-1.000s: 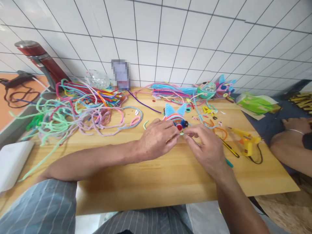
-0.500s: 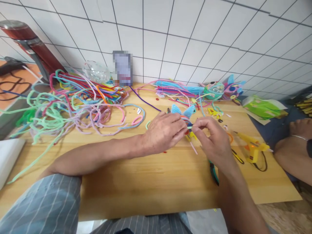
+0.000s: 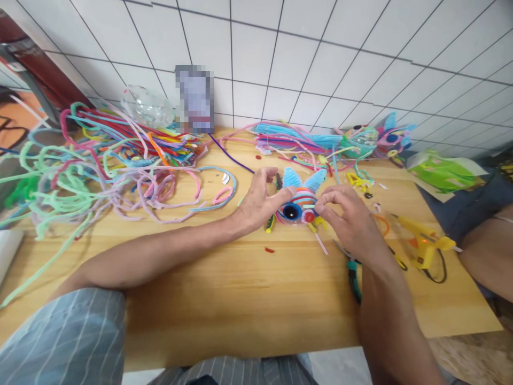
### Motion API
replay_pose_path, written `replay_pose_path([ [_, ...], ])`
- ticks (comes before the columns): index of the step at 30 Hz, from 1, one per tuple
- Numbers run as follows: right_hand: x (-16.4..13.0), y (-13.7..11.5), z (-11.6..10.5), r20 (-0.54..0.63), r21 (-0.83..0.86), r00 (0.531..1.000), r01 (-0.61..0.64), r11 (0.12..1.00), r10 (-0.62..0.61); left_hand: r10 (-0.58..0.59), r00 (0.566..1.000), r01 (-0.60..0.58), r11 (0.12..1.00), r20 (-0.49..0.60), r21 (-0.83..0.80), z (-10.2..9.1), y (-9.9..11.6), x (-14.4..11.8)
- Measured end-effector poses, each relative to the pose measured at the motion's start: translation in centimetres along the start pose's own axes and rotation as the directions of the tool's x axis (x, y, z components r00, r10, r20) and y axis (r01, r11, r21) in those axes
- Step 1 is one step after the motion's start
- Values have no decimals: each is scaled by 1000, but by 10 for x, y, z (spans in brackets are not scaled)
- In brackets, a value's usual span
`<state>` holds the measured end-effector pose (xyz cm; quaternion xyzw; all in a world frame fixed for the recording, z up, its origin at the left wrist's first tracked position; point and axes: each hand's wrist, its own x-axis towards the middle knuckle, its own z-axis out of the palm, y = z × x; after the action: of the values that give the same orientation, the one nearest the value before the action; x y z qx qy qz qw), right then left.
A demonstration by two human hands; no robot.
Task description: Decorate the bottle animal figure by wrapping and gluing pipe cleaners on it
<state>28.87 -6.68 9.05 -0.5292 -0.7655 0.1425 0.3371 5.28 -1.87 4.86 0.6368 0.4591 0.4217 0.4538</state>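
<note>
A pipe-cleaner craft figure [image 3: 303, 195] sits on the wooden table between my hands. It has two light blue ear-like pieces, striped orange and blue winding, a big black eye ringed in blue, and a red knob in front. My left hand [image 3: 262, 199] is at its left side, fingers and thumb spread, the thumb close to or touching the top. On the other side, my right hand [image 3: 345, 209] pinches at the end of a short light green pipe cleaner [image 3: 308, 206] lying across the figure; the fingertips partly hide it.
Tangled pipe cleaners [image 3: 120, 187] cover the left side. Further bundles [image 3: 296, 138] and a finished-looking figure [image 3: 390, 140] lie along the tiled wall. Pliers [image 3: 353, 280] and a yellow glue gun [image 3: 422, 246] are at right, near another person's arm [image 3: 489, 251]. A phone [image 3: 196, 99] leans on the wall.
My left hand has drawn back leftward from the figure and spread its fingers, uncovering the eye and red knob. My right hand stays at the figure's right side.
</note>
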Motion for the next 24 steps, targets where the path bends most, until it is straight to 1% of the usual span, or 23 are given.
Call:
replay_pose_path([
  [3, 1, 0, 1, 4, -13, 1000, 18, 1000, -18, -52, 995, 57, 997, 86, -49, 2, -2, 0],
  [6, 2, 0, 3, 1, -31, 1000, 20, 999, -20, -58, 990, 67, 996, 130, -64, 3, -2, 0],
  [9, 1, 0, 4, 10, -39, 1000, 14, 999, -14, -29, 989, 42, 995, 142, -89, 5, 0, 0],
  [12, 1, 0, 5, 0, -33, 1000, 8, 999, -8, -29, 987, 51, 990, 161, -135, 9, 6, 0],
  [17, 1, -2, 6, -19, -17, 1000, -7, 1000, 7, -79, 981, 118, 968, 177, -222, 20, 14, 0],
  [20, 1, -2, 7, -16, -21, 999, -29, 999, 29, -111, 980, 145, 966, 165, -213, 23, 17, 1],
  [24, 2, -5, 7, -3, 2, 998, -69, 998, 69, -159, 973, 190, 962, 166, -195, 22, 22, 1],
])
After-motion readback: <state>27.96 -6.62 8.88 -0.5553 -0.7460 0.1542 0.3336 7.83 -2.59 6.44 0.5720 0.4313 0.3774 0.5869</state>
